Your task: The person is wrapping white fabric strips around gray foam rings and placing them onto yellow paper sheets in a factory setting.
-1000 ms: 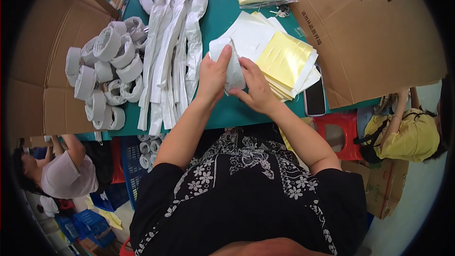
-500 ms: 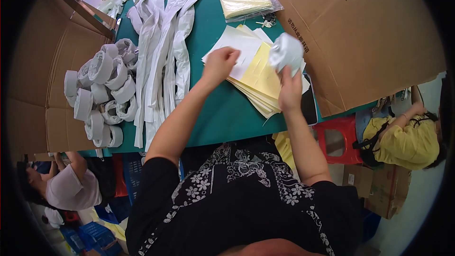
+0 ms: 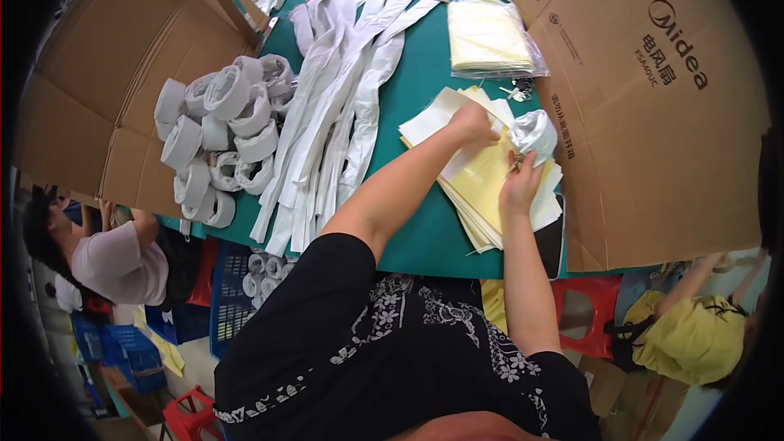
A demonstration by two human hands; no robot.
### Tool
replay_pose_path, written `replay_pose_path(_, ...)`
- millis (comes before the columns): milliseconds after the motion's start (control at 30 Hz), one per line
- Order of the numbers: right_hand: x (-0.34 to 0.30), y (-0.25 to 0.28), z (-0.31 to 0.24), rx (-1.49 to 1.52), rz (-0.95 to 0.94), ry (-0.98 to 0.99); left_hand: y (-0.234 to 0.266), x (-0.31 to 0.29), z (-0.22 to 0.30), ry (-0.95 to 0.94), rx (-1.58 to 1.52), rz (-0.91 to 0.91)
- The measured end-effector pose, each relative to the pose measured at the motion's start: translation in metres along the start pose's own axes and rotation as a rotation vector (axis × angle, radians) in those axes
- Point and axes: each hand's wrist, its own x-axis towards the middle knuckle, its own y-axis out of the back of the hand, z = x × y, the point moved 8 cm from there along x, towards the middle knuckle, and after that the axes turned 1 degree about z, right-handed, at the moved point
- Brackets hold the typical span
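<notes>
My right hand point(image 3: 523, 182) holds a coiled white strip point(image 3: 532, 135) upright over the right side of a stack of paper sheets. A small metallic piece shows at the coil's lower left, by my fingertips. My left hand point(image 3: 474, 126) reaches over the stack with its fingers bent together, close to the coil; what they pinch, if anything, is hidden. Under both hands lies the fanned stack of white and yellow sheets point(image 3: 477, 216). Left of it, long white strips point(image 3: 327, 114) run down the table, and a pile of coiled white strips point(image 3: 186, 140) sits farther left.
Cardboard walls point(image 3: 114, 82) stand on the left, and a cardboard sheet point(image 3: 645, 155) on the right. A plastic-wrapped pack of yellow sheets point(image 3: 490, 37) and keys point(image 3: 521, 90) lie on the green table point(image 3: 408, 253). People sit at both sides. A blue crate point(image 3: 231, 294) stands below.
My view has shifted, so the table things appear farther right. My left hand has moved right and down toward the coil, which stays in my right hand.
</notes>
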Motion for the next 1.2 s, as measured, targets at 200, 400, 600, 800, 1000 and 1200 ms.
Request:
replay_pose_path(200,0.007,-0.002,0.007,-0.069,-0.043,0.014,0.040,-0.019,-0.019,0.009,-0.592,-0.158)
replay_pose_path(400,0.008,-0.021,0.014,-0.589,-0.143,0.000,0.211,-0.073,-0.130,-0.380,-1.869,0.072)
replay_pose_path(600,0.012,-0.028,0.009,-0.531,-0.339,0.024,0.267,-0.157,-0.141,-0.242,-1.085,0.386)
replay_pose_path(800,-0.054,-0.143,-0.021,-0.736,-0.752,0.017,0.163,-0.223,-0.042,-0.169,-0.805,0.179)
replay_pose_path(1000,-0.098,-0.165,-0.041,-0.839,-0.674,-0.027,0.134,-0.224,-0.029,-0.076,-0.692,0.199)
replay_pose_path(1200,-0.114,-0.171,-0.051,-0.876,-0.717,0.202,0.128,-0.223,-0.039,-0.063,-0.669,0.241)
